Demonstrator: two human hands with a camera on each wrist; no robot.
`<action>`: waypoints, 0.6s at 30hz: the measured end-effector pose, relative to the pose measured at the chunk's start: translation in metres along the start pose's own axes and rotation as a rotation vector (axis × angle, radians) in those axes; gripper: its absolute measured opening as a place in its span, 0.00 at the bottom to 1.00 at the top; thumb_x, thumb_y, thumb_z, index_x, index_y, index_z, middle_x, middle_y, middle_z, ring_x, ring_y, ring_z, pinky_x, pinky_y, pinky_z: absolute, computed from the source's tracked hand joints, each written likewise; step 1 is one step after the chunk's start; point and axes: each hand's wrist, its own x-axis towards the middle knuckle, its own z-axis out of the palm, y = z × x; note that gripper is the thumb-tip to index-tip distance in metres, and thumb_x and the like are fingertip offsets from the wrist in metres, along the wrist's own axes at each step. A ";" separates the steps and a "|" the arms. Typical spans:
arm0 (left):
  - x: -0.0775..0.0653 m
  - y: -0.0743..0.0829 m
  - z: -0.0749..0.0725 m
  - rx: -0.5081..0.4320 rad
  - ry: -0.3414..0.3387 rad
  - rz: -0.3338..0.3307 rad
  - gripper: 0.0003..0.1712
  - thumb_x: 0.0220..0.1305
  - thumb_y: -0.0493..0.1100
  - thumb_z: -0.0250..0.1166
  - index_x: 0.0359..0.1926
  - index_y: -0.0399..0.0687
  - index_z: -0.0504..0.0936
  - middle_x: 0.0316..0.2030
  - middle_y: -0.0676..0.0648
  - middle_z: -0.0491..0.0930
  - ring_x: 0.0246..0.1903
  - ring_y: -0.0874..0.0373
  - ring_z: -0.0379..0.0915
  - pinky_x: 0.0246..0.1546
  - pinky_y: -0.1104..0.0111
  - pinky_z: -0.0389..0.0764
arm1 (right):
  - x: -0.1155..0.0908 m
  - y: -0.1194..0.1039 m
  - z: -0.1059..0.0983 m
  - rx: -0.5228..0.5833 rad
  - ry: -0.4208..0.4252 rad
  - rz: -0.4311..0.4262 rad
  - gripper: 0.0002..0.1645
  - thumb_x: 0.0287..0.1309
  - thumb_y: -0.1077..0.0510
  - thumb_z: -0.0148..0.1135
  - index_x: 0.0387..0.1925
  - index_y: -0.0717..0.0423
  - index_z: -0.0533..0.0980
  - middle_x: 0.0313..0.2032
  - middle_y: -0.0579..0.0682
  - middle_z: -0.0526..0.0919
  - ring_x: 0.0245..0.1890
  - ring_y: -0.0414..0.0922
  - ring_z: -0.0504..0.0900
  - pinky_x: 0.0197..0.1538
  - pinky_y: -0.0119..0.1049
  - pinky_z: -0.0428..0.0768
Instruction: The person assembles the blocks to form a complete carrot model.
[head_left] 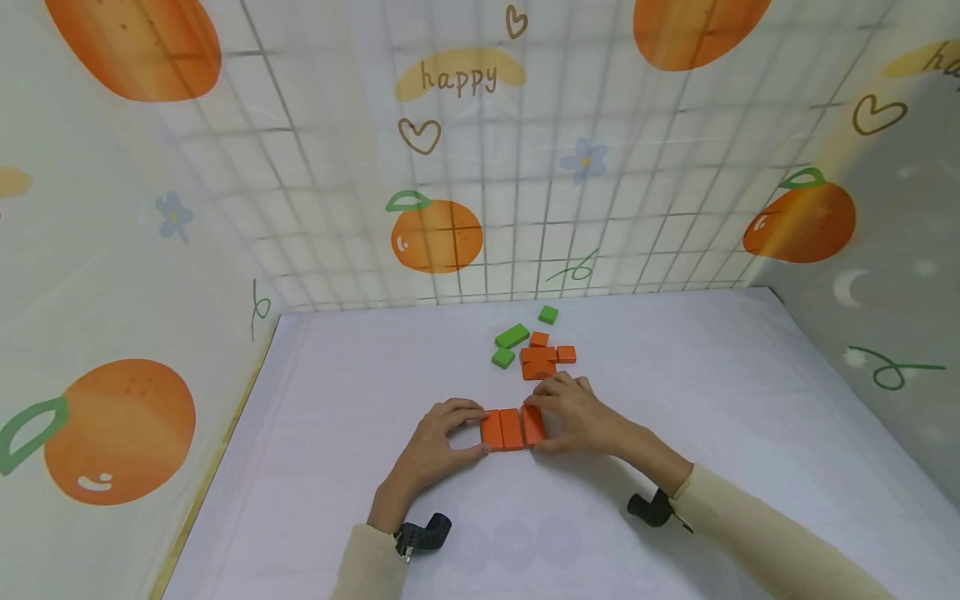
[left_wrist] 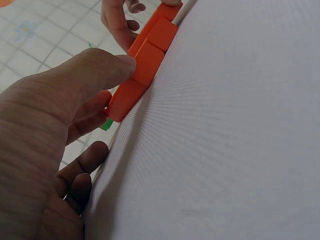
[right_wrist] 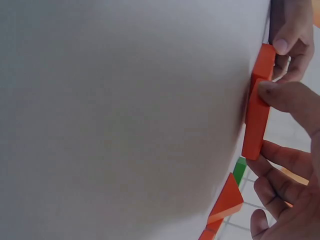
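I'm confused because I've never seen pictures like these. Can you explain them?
There's no robot here, just a person's bare left hand and right hand. The wide picture comes from a camera on the head, the other two from the wrist cameras. On the pale table, loose green blocks and orange blocks lie beyond a row of three orange ones. The left hand's grip holds the row's left block; the right hand's grip pinches its right block.

Pale tabletop (head_left: 337,375): orange blocks (head_left: 512,429) side by side; farther back, three green blocks (head_left: 513,336) beside orange cluster (head_left: 539,354).
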 end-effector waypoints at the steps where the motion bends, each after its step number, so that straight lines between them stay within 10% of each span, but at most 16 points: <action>1: 0.000 0.000 0.000 -0.001 0.000 0.000 0.26 0.56 0.57 0.75 0.57 0.65 0.84 0.57 0.68 0.73 0.58 0.64 0.66 0.61 0.54 0.69 | 0.000 0.000 0.001 -0.001 -0.002 0.001 0.33 0.46 0.42 0.77 0.54 0.50 0.81 0.50 0.45 0.77 0.56 0.47 0.68 0.49 0.45 0.65; 10: 0.002 0.002 -0.001 -0.003 -0.014 0.000 0.26 0.57 0.58 0.74 0.58 0.65 0.83 0.57 0.68 0.72 0.59 0.63 0.65 0.61 0.53 0.69 | 0.001 0.001 0.005 0.016 -0.017 0.017 0.37 0.49 0.40 0.76 0.58 0.52 0.79 0.54 0.46 0.76 0.59 0.48 0.67 0.50 0.47 0.65; 18: 0.000 0.001 0.000 0.001 -0.013 -0.023 0.27 0.57 0.58 0.74 0.58 0.65 0.83 0.57 0.68 0.72 0.58 0.63 0.65 0.62 0.53 0.68 | 0.008 0.024 -0.018 0.092 0.136 0.109 0.26 0.54 0.50 0.75 0.55 0.53 0.82 0.54 0.49 0.79 0.57 0.50 0.70 0.49 0.49 0.63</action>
